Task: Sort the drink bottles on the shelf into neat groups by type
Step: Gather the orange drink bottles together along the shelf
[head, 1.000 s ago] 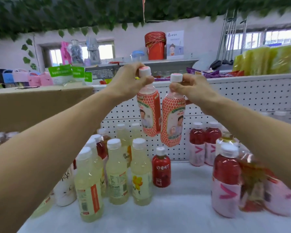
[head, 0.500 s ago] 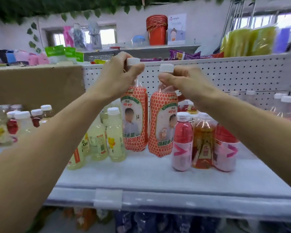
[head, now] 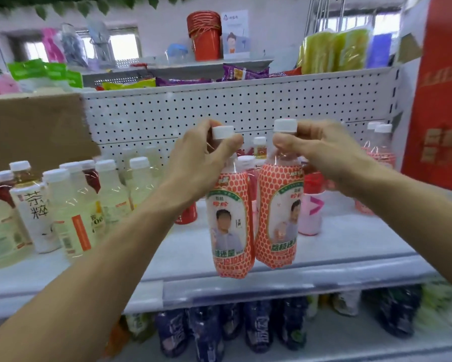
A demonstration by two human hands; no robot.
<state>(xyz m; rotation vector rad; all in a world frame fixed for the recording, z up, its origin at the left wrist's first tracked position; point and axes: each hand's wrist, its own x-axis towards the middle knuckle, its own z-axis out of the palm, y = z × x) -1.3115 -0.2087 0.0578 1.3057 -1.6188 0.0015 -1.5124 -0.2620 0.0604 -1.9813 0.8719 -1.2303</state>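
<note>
Left hand, right hand hold orange bottles, seemingly midair.

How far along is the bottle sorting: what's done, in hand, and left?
Done: pale yellow bottles mostly cluster at left. In hand: left hand holds one orange bottle, right hand the other orange bottle, by the tops. Left: set both by the matching bottles far right; pull the red bottle and tea bottle from the yellows.
</note>
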